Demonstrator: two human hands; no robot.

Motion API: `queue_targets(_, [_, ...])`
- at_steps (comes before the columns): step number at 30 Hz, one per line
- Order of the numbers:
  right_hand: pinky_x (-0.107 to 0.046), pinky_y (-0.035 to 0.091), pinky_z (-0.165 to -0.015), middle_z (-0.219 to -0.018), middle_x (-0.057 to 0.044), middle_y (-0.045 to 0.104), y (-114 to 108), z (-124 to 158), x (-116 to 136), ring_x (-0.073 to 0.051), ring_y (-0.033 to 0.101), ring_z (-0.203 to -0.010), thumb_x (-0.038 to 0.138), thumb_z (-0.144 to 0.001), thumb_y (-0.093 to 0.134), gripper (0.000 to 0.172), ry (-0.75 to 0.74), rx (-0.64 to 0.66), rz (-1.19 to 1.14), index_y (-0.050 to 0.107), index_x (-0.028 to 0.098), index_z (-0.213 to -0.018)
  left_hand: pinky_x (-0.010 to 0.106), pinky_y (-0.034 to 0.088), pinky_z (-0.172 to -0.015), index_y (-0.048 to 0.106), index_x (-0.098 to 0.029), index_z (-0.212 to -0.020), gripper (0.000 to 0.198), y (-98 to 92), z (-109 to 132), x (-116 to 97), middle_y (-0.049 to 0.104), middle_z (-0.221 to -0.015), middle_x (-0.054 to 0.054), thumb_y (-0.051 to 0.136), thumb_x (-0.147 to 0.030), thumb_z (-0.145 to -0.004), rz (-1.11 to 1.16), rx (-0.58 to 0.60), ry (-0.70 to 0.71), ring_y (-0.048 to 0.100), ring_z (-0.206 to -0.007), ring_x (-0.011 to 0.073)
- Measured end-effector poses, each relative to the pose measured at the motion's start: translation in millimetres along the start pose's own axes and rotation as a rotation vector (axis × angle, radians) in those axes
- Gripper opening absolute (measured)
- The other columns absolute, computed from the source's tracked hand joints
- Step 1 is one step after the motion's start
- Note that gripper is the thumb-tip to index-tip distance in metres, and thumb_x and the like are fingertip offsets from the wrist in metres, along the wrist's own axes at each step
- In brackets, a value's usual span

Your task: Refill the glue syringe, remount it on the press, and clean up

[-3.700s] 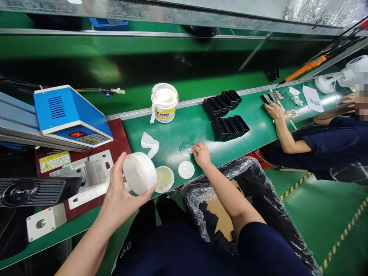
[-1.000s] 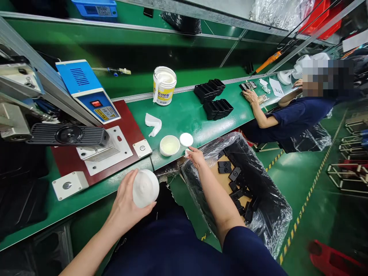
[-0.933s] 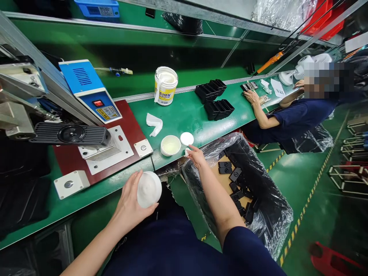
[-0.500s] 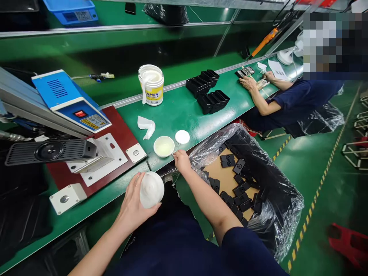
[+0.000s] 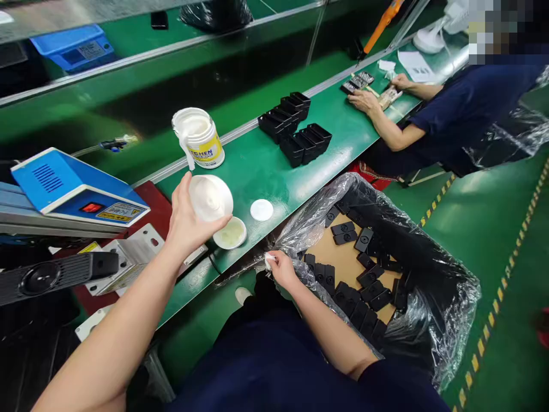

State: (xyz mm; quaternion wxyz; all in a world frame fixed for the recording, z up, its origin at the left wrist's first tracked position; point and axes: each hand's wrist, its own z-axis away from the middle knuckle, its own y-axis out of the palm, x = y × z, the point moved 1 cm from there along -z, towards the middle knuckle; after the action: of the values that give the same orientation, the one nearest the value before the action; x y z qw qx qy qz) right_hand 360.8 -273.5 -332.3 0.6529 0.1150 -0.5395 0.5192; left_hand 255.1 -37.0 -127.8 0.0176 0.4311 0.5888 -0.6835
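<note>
My left hand point(image 5: 185, 220) is closed around the rim of a round white plastic lid point(image 5: 211, 198), held tilted above the bench. Just below and right of the lid sits a small white dish point(image 5: 230, 233) with pale yellowish-green contents. A flat white disc point(image 5: 261, 210) lies on the bench beside the dish. An open white tub point(image 5: 198, 137) with a yellow label stands behind the lid, a white strip hanging over its rim. My right hand point(image 5: 282, 269) pinches a small crumpled white wipe point(image 5: 270, 261) in front of the bench edge.
A blue press machine point(image 5: 77, 189) stands left on a dark red base. Several black plastic trays point(image 5: 305, 144) sit on the green bench. Right of my legs is a plastic-lined box point(image 5: 454, 309) of black parts. A co-worker's hands point(image 5: 369, 103) work farther along the bench.
My left hand has lifted the lid up and forward, from in front of the bench to over it near the tub. My right hand has drawn back from the dish, the wipe now showing.
</note>
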Motion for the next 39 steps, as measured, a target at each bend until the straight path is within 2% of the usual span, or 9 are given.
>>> queue_targets(5, [-0.026, 0.048, -0.045, -0.063, -0.003, 0.062, 7.8, 3.8, -14.4, -0.014, 0.056, -0.047, 0.036, -0.081, 0.052, 0.026, 0.160, 0.133, -0.275, 0.065, 0.013, -0.084, 0.050, 0.026, -0.113, 0.012, -0.018, -0.148, 0.115, 53.6, -58.6, 5.7, 0.025, -0.147, 0.017, 0.076, -0.049, -0.057, -0.076, 0.172, -0.099, 0.024, -0.138, 0.0339])
queue_targets(9, [-0.024, 0.042, -0.040, -0.057, -0.001, 0.060, 8.1, 2.0, -8.7, -0.011, 0.050, -0.040, 0.053, -0.074, 0.057, 0.038, 0.203, 0.153, -0.425, 0.065, 0.015, -0.074, 0.049, 0.026, -0.112, 0.016, -0.018, -0.146, 0.113, 94.9, -91.8, 20.1, 0.028, -0.145, 0.018, 0.076, -0.049, -0.056, -0.179, 0.215, -0.117, 0.026, -0.137, 0.0359])
queue_targets(16, [-0.023, 0.037, -0.038, -0.049, 0.001, 0.054, -14.4, -3.9, 9.9, -0.010, 0.045, -0.039, 0.061, -0.065, 0.067, 0.045, 0.263, 0.098, -0.595, 0.062, 0.017, -0.063, 0.060, 0.029, -0.104, 0.008, -0.021, -0.149, 0.122, 131.7, -113.5, 35.5, 0.016, -0.151, 0.024, 0.074, -0.061, -0.054, -0.368, 0.422, -0.205, 0.018, -0.139, 0.0424])
queue_targets(18, [-0.023, 0.038, -0.040, -0.051, 0.001, 0.055, -19.4, -4.7, 13.5, -0.010, 0.047, -0.041, 0.061, -0.062, 0.070, 0.046, 0.280, 0.075, -0.642, 0.063, 0.016, -0.065, 0.063, 0.024, -0.105, 0.010, -0.022, -0.149, 0.121, 131.1, -110.0, 27.8, 0.010, -0.153, 0.024, 0.074, -0.062, -0.055, -0.450, 0.411, -0.071, 0.009, -0.142, 0.0419])
queue_targets(20, [-0.023, 0.040, -0.041, -0.053, 0.000, 0.057, -21.7, -5.8, 16.7, -0.010, 0.048, -0.043, 0.061, -0.060, 0.073, 0.047, 0.298, 0.053, -0.691, 0.064, 0.016, -0.070, 0.060, 0.021, -0.108, 0.014, -0.022, -0.149, 0.116, 131.9, -103.3, 14.5, 0.012, -0.154, 0.021, 0.076, -0.058, -0.057, -0.492, 0.438, 0.199, 0.008, -0.142, 0.0394])
queue_targets(24, [-0.022, 0.041, -0.041, -0.056, 0.001, 0.058, -24.2, -12.7, 24.7, -0.009, 0.048, -0.043, 0.061, -0.058, 0.074, 0.051, 0.316, -0.005, -0.788, 0.064, 0.015, -0.077, 0.055, 0.022, -0.108, 0.013, -0.020, -0.149, 0.120, 148.9, -88.1, -10.2, 0.031, -0.148, 0.019, 0.080, -0.050, -0.055, -0.549, 0.762, 0.602, 0.018, -0.139, 0.0378])
queue_targets(26, [-0.022, 0.041, -0.041, -0.057, 0.001, 0.058, -28.8, -18.6, 28.8, -0.009, 0.049, -0.043, 0.061, -0.058, 0.074, 0.053, 0.309, -0.040, -0.827, 0.064, 0.015, -0.081, 0.055, 0.023, -0.106, 0.013, -0.017, -0.150, 0.123, 160.4, -84.8, -15.4, 0.037, -0.143, 0.022, 0.082, -0.048, -0.053, -0.626, 0.837, 0.651, 0.024, -0.135, 0.0395])
queue_targets(31, [-0.022, 0.044, -0.042, -0.058, 0.002, 0.058, -49.8, -35.0, 32.3, -0.010, 0.051, -0.044, 0.056, -0.057, 0.078, 0.054, 0.274, -0.133, -0.890, 0.065, 0.016, -0.091, 0.052, 0.024, -0.101, 0.014, -0.012, -0.149, 0.112, 173.1, -85.8, -15.1, 0.047, -0.128, 0.022, 0.075, -0.045, -0.061, -0.693, 0.793, 0.725, 0.041, -0.119, 0.0374])
queue_targets(39, [-0.021, 0.043, -0.042, -0.060, 0.002, 0.059, -65.0, -47.2, 32.7, -0.010, 0.052, -0.046, 0.054, -0.054, 0.081, 0.054, 0.290, -0.171, -0.991, 0.065, 0.016, -0.089, 0.045, 0.027, -0.097, 0.011, -0.016, -0.149, 0.108, 173.3, -85.3, -16.7, 0.045, -0.122, 0.019, 0.067, -0.041, -0.060, -0.700, 0.811, 0.784, 0.043, -0.113, 0.0352])
